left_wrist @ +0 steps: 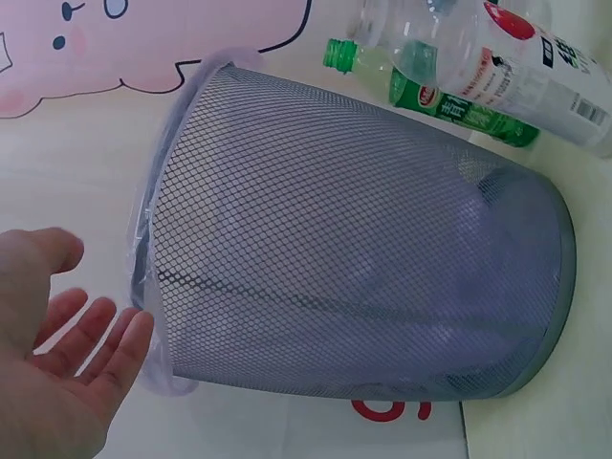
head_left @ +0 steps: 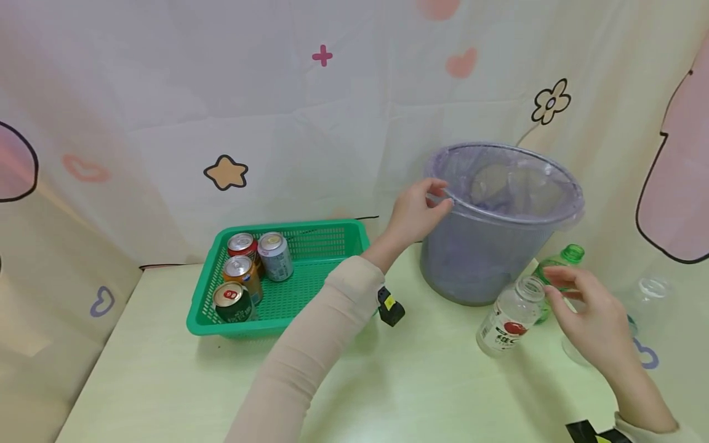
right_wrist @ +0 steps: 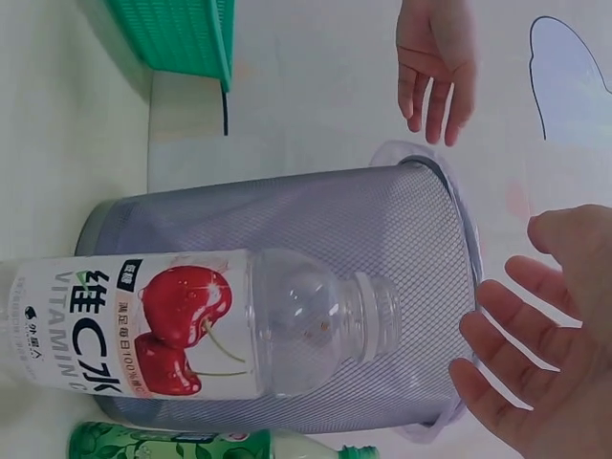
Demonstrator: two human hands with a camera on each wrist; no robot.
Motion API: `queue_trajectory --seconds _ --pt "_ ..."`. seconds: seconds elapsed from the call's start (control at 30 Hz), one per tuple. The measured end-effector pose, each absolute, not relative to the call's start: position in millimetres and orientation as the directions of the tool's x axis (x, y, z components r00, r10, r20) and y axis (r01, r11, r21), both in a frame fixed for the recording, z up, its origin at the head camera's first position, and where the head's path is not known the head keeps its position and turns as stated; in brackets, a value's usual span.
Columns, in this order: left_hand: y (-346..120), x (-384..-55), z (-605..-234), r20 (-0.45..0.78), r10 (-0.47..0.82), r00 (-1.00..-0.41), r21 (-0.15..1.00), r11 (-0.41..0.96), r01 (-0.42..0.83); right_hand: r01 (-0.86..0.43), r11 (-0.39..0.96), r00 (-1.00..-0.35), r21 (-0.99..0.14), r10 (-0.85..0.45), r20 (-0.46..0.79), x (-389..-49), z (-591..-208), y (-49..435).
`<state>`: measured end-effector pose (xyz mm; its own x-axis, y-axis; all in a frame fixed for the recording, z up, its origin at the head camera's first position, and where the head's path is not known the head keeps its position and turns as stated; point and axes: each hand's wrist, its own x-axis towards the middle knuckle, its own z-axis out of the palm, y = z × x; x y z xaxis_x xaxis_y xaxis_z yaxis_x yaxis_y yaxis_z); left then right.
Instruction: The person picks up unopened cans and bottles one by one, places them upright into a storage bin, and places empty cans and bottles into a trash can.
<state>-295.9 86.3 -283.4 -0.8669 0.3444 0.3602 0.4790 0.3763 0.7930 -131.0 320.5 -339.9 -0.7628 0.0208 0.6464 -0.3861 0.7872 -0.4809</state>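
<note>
On the left of the pale wooden table (head_left: 138, 375), four metal drink cans (head_left: 275, 257) stand inside a green plastic basket (head_left: 301, 274). Next, the left hand (head_left: 416, 210), fingers loosely bent and slightly apart, hovers by the rim of a grey mesh bin (head_left: 462, 258) with a purplish liner. Before the bin stands a clear, cherry-labelled plastic bottle (head_left: 501, 326), a green plastic bottle (head_left: 573, 253) behind it. Rightmost, the right hand (head_left: 595, 323) hangs near the bottle's mouth, fingers loosely curved and spread.
</note>
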Motion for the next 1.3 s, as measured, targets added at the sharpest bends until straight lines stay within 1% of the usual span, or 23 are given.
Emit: queue_trajectory --seconds 0.2,0.37,0.5,0.67,0.73,0.87,1.0,1.13,1.3 --pt "94.3 -306.0 -281.0 0.314 0.151 -0.937 0.91 0.233 0.343 -0.33 0.788 -0.78 -0.52 0.083 0.621 -127.3 -344.2 325.8" --pt "100.3 -316.1 -281.8 0.204 0.041 -0.978 0.966 0.153 0.208 -0.274 0.793 -0.783 -0.544 0.144 0.605 -124.6 -348.9 328.3" --pt "104.2 -321.1 -282.6 0.125 -0.01 -0.992 0.988 0.097 0.123 -0.248 0.784 -0.785 -0.569 0.181 0.592 -124.2 -353.2 331.1" --pt "109.3 -326.3 -280.9 0.065 -0.099 -0.993 0.994 0.097 0.056 -0.212 0.768 -0.795 -0.605 0.225 0.564 -124.9 -360.2 334.4" --pt "111.2 -328.5 -280.0 0.063 -0.13 -0.989 0.992 0.116 0.048 -0.193 0.757 -0.802 -0.624 0.244 0.545 -124.5 -363.7 335.5" --pt "114.2 -330.1 -276.6 0.068 -0.15 -0.986 0.985 0.166 0.043 -0.167 0.731 -0.811 -0.662 0.28 0.514 -123.3 -371.1 337.3" --pt "117.9 -329.8 -273.0 0.049 -0.132 -0.99 0.981 0.195 0.023 -0.13 0.713 -0.818 -0.689 0.316 0.481 -121.7 -375.7 337.3" --pt "122.4 -328.7 -272.3 0.017 -0.117 -0.993 0.982 0.187 -0.005 -0.097 0.71 -0.825 -0.697 0.335 0.455 -120.2 -378.5 335.4" --pt "127.1 -328.1 -273.2 -0.018 -0.089 -0.996 0.99 0.141 -0.03 -0.097 0.695 -0.82 -0.713 0.35 0.452 -119.8 -382.9 334.1"
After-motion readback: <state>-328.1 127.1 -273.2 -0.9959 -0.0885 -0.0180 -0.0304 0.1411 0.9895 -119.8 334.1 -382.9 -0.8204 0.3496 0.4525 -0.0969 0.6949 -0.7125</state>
